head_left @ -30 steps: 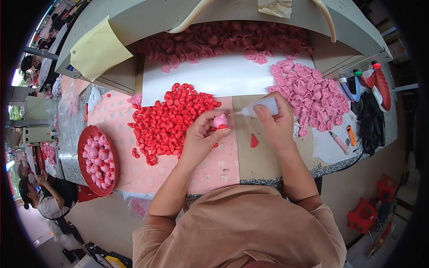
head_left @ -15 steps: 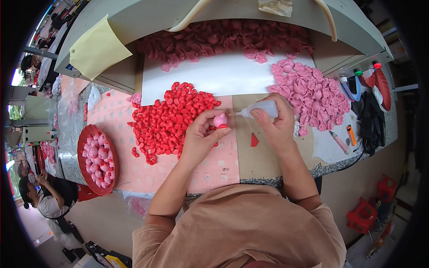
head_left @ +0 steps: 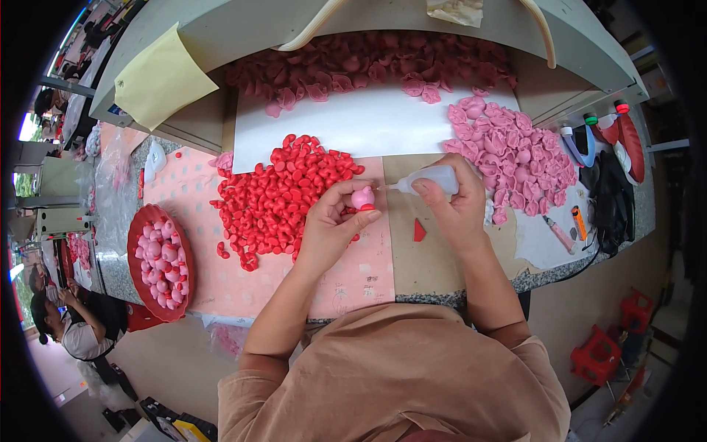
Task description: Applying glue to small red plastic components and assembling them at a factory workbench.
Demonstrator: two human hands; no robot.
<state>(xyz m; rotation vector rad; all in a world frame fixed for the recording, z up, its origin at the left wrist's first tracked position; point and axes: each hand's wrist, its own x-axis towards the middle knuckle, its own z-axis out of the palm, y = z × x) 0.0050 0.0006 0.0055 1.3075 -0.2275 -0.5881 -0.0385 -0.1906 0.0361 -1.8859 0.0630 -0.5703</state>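
Between the thumb and fingers of my left hand (head_left: 330, 227) is a small round pink figure (head_left: 361, 197) with a red piece at its lower end. My right hand (head_left: 462, 206) grips a translucent white squeeze bottle (head_left: 434, 180). The bottle lies nearly level, and its thin nozzle points left at the pink figure; whether the tip touches it, I cannot tell. Beside my left hand spreads a heap of small glossy red pieces (head_left: 269, 199). A pile of pink shell-like pieces (head_left: 515, 158) lies past my right hand. A flat red scrap (head_left: 419, 230) rests on the brown sheet between my forearms.
At the left edge stands a red bowl (head_left: 184, 295) of pink-and-red figures. More pink pieces (head_left: 368, 62) fill the back of the grey cabinet (head_left: 574, 66). Right of the pink pile are an orange-handled tool (head_left: 579, 222), a pink-handled tool (head_left: 561, 237) and black cloth (head_left: 613, 202). Another person (head_left: 85, 324) sits far left.
Hardly anything differs. Both hands keep the same hold, with the nozzle still at the pink figure.
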